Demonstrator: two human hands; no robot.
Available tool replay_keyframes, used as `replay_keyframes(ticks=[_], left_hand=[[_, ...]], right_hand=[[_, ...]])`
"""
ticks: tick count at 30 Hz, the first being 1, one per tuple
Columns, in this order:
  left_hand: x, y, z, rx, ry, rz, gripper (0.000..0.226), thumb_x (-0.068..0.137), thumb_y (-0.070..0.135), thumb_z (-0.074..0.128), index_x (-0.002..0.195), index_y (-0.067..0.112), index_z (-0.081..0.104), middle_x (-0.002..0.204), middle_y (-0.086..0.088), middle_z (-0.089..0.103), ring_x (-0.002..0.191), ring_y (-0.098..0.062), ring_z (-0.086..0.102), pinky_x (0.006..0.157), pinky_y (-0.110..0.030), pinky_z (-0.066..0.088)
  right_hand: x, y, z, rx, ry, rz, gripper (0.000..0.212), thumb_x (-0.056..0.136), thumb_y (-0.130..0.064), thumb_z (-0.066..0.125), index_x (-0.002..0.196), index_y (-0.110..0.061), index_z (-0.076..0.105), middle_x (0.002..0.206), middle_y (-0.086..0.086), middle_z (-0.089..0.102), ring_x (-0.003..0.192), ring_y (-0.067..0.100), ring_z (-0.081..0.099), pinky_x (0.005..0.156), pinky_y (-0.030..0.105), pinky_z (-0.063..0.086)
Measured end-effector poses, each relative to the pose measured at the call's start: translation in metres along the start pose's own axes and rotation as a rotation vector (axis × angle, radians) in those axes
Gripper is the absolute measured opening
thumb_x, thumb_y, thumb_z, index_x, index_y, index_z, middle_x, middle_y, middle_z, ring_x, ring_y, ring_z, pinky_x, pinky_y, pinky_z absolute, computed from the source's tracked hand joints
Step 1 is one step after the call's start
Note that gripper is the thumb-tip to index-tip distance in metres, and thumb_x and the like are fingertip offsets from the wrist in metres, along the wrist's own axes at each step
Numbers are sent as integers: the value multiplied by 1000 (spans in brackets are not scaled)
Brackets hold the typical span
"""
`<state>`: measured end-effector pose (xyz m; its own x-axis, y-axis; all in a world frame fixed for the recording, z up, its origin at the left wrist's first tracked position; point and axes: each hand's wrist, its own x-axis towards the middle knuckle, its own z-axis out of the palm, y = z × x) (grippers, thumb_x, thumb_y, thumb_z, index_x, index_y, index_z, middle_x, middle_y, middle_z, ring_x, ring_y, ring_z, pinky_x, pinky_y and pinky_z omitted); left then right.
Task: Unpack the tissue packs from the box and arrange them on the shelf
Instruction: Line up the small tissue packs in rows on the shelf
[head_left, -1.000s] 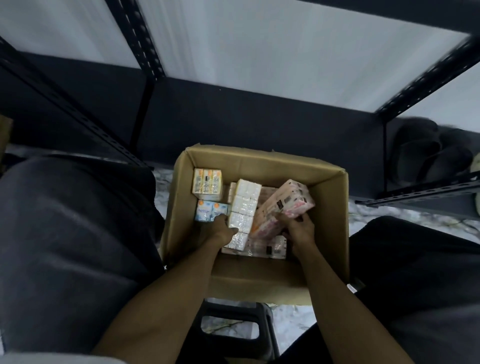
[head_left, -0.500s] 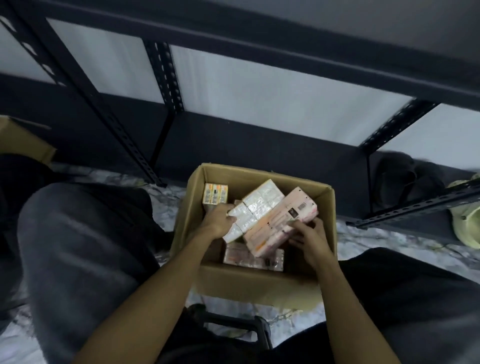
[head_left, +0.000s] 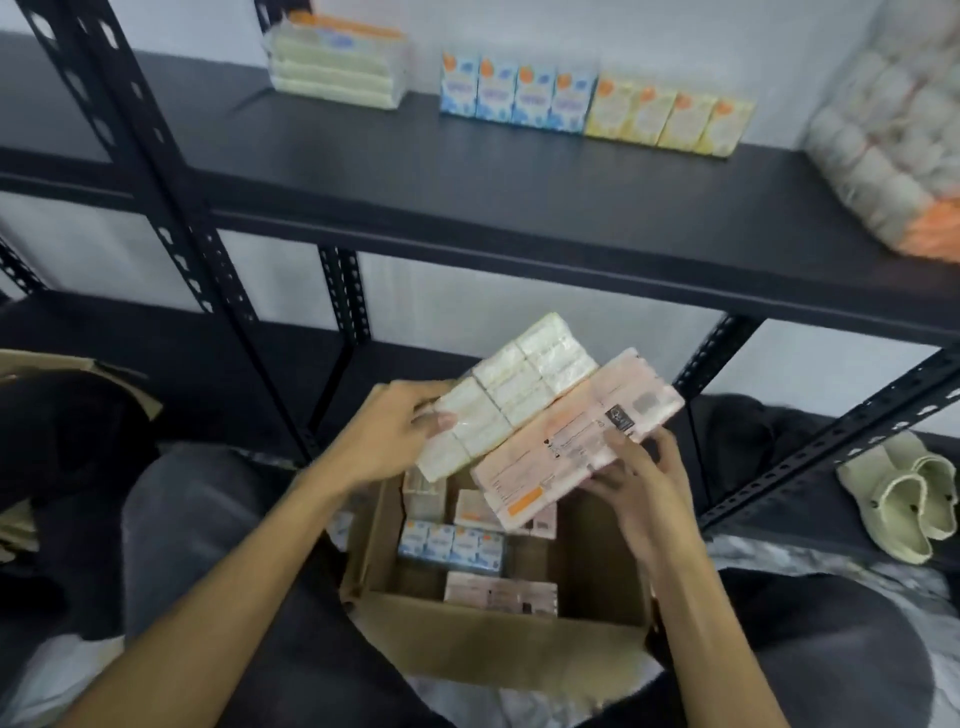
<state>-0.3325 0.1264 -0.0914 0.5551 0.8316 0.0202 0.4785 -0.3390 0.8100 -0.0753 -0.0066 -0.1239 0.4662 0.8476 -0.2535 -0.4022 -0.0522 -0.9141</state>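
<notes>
An open cardboard box (head_left: 498, 652) sits on the floor between my knees. My left hand (head_left: 387, 436) grips a white tissue pack (head_left: 506, 395) above the box. Beside it, my right hand (head_left: 636, 480) holds a pink tissue pack (head_left: 576, 436) by its lower edge. Both packs are lifted clear of the box and tilted. Inside the box lie blue tissue packs (head_left: 451, 544) and more pink packs (head_left: 501, 592). The black shelf (head_left: 467, 176) above carries a row of blue packs (head_left: 514, 93) and yellow packs (head_left: 670, 119).
A clear-wrapped bundle of cream tissues (head_left: 335, 67) stands at the shelf's back left. A large bag of toilet rolls (head_left: 893, 135) fills its right end. Perforated black uprights (head_left: 156, 171) frame the shelving. Pale slippers (head_left: 898, 499) rest on the lower shelf at right.
Both hands have lifted the white and pink packs up out of the box. My view has tilted upward, bringing the stocked shelf into sight.
</notes>
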Motion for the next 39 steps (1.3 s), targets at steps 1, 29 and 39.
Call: replay_keyframes(ticks=[1,29,39], left_hand=[[0,17,-14,0,31,49,41,99,8,65,136,25,65,127,27,59,105,29,51,91,1,40],[198,95,-120,505,372,262,53,97,8,65,147,25,55,155,1,49,143,-25,36,121,-41,28],[211,84,-138,561,314,317,54,100,15,62,150,28,49,158,5,44,149,-21,29,123,-39,22]], right_hand=[[-4,-19,6,7,-3,-47,51,86,-10,72,131,-8,49,122,22,68,106,42,69,84,54,60],[132,-215,69,296,492,-273,48,104,-9,52,145,-20,31,125,9,60,101,25,70,68,50,63],[150,-209,63,192,669,-359,52,101,-10,58,143,-18,30,135,0,54,109,14,57,90,25,48]])
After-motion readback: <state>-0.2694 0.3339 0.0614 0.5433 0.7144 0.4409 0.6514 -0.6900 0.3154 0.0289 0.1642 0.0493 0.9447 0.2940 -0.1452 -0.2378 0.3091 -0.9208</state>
